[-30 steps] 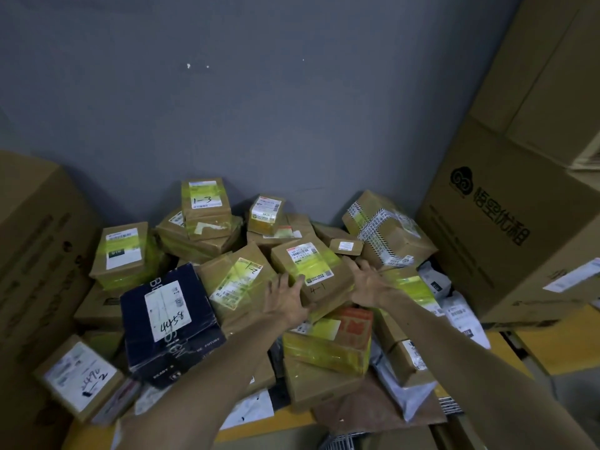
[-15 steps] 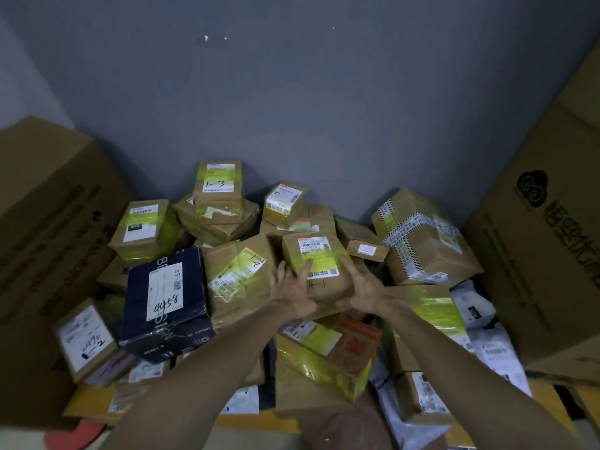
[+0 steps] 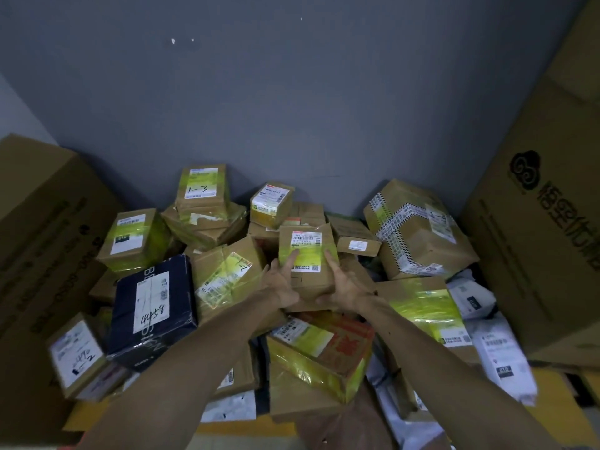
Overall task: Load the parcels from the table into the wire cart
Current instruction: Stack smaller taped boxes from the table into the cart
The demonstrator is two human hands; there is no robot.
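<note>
A heap of cardboard parcels covers the yellow table (image 3: 246,428) against the grey wall. In the middle, a small brown parcel (image 3: 306,251) with a white label and green tape sits tilted up between both hands. My left hand (image 3: 281,280) grips its left side, thumb on the front face. My right hand (image 3: 341,282) grips its right side and lower edge. Below it lies a red-printed box (image 3: 324,355) wrapped in yellow tape. The wire cart is out of view.
A dark blue box (image 3: 152,310) marked 4458 lies left of my arms. White poly mailers (image 3: 500,355) pile at the right. Tall cardboard cartons (image 3: 548,228) flank the heap on the right, and another carton (image 3: 42,228) stands on the left.
Both hands went from reaching with spread fingers to closing on the small labelled parcel, which now sits tilted up off the heap. The camera moved closer.
</note>
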